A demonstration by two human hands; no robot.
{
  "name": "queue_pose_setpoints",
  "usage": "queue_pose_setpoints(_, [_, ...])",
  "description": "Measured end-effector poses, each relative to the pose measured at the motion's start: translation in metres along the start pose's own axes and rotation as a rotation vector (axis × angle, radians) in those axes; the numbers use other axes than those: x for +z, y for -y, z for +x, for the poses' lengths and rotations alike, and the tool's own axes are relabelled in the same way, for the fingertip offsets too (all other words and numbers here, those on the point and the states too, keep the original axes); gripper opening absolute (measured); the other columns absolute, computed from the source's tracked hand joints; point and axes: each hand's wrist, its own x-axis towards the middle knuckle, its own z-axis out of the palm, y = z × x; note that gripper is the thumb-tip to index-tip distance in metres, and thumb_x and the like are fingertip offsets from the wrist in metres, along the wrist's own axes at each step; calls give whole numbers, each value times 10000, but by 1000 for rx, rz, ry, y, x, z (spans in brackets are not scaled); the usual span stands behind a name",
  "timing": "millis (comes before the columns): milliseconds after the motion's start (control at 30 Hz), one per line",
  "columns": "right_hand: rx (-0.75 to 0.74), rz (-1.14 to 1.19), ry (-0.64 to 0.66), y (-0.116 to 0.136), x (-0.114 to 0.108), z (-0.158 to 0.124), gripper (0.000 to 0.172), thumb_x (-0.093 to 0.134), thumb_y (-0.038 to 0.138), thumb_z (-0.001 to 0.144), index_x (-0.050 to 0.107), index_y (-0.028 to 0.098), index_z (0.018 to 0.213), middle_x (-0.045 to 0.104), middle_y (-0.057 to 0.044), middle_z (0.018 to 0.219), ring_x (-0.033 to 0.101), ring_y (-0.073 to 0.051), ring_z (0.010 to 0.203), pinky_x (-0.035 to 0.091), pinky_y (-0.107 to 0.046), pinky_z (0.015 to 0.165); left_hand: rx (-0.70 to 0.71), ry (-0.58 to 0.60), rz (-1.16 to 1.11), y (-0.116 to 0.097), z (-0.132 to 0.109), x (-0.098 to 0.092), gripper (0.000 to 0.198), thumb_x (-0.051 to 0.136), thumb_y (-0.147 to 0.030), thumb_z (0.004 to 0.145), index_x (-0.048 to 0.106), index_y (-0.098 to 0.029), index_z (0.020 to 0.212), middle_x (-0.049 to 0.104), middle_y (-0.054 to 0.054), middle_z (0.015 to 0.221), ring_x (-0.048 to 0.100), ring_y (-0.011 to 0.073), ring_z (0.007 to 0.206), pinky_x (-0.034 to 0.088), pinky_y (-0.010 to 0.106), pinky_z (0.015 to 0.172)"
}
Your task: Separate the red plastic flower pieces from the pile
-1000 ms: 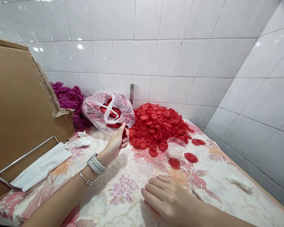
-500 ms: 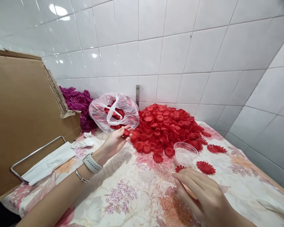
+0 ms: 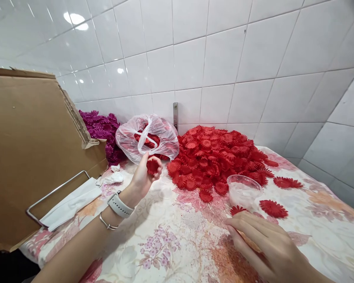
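My left hand [image 3: 141,179], with a watch and a bracelet on its wrist, is closed around a red fabric flower [image 3: 152,167], whose face shows between the thumb and curled fingers. It is raised in front of the plastic bag [image 3: 126,135]. Beside it on the right rises a big heap of red fabric flowers [image 3: 206,157]. My right hand [image 3: 262,239] is low at the right, its fingers pressed together; what they hold, if anything, is hidden. Just beyond its fingertips are a loose red flower [image 3: 237,210] and a clear plastic cup [image 3: 244,192] with whitish contents.
A tall cardboard box [image 3: 38,157] stands at the left, with a metal wire frame [image 3: 59,188] and a white cloth [image 3: 69,204] by it. Purple flowers [image 3: 98,127] are piled behind. A white tiled wall [image 3: 221,59] closes the back. Patterned cloth [image 3: 162,220] covers the table.
My left hand has lifted slightly and turned, its fingers now curled around the red flower. My right hand keeps its pose. The whole view has shifted a little.
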Motion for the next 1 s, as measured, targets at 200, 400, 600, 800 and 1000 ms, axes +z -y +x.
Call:
queue_pose_setpoints(200, [-11,-28,86,-4,-1,-6,184,413,103,830,588,158,840,661,-62,689,641,-174,635,506,-276,554,21,1,-59,-1,7,-3,209,456,-37,819,661,-80,822,674,86,860,626,115,805,487,196,778])
queue_pose_setpoints(400, [-47,-40,21,0,-2,3,218,393,99,822,595,170,780,647,-47,607,635,-174,573,495,-274,488,-34,-27,-37,5,7,-2,200,474,-33,814,642,-14,707,658,141,777,628,137,720,503,214,719])
queue_pose_setpoints(600, [-58,-42,7,1,-2,5,190,396,88,823,568,169,811,663,-59,628,644,-182,593,497,-283,497,-56,-53,-27,5,5,-5,225,484,-99,830,581,-76,628,465,-24,461,373,18,350,275,99,318])
queue_pose_setpoints(800, [-77,-56,12,-1,-3,5,187,394,90,823,562,172,821,665,-54,630,649,-182,595,498,-282,500,-76,-76,-71,-7,8,-12,413,387,-305,874,507,-118,525,366,-48,381,320,38,304,268,133,294])
queue_pose_setpoints(1000, [-81,-66,13,0,-2,6,189,399,81,817,571,161,812,669,-65,634,654,-187,600,504,-285,507,-57,-101,-85,-8,12,-8,263,457,-104,834,550,-104,589,599,34,590,583,73,530,484,140,509])
